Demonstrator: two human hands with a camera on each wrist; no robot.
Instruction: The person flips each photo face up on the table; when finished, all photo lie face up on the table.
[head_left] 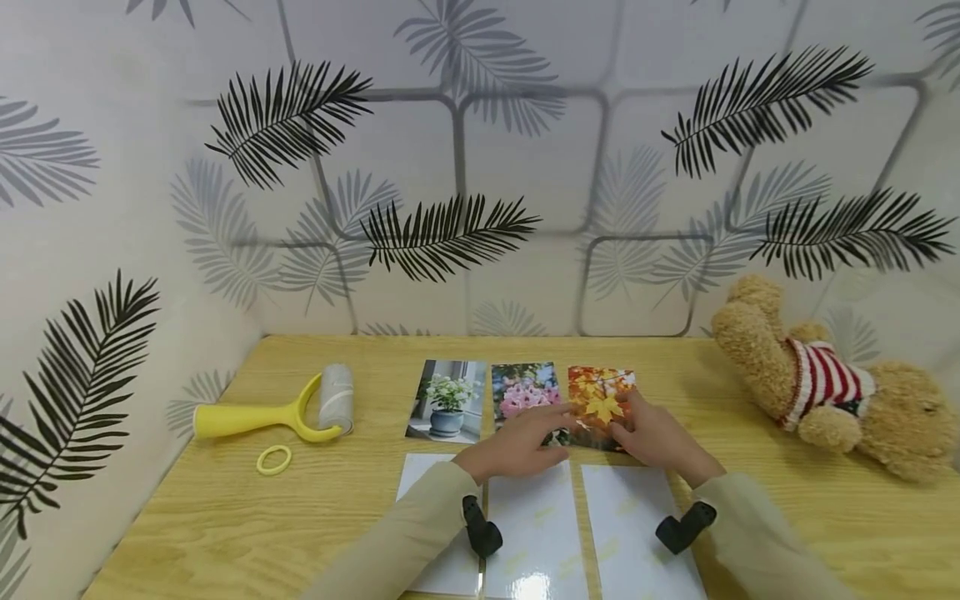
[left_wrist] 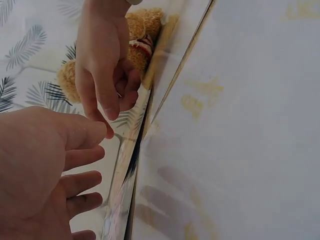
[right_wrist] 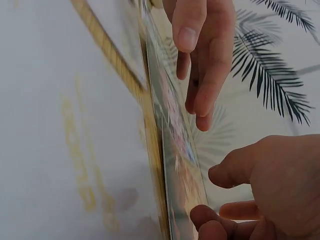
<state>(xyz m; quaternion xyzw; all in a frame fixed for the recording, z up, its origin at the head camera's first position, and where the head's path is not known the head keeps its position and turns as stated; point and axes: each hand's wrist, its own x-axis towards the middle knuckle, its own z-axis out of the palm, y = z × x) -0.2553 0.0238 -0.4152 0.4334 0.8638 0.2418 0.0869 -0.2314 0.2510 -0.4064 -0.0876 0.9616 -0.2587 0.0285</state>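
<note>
Photos (head_left: pixel 525 390) on wooden table (head_left: pixel 217 517), leaf-patterned wall (head_left: pixel 525 175)

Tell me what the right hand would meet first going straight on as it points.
Most likely the photo of autumn leaves, lying right in the line of the right hand. Its height above the photo is unclear; passing over, it would seemingly meet the wall behind.

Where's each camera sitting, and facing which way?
Head: on the head, faces forward and down at photos; left hand, right hand and sleeves show.
Left wrist: worn there, faces along left hand over the sheets; right hand beyond.
Right wrist: worn there, faces along right hand toward photos; left hand beyond.
Wrist views share both hands and sheets.
</note>
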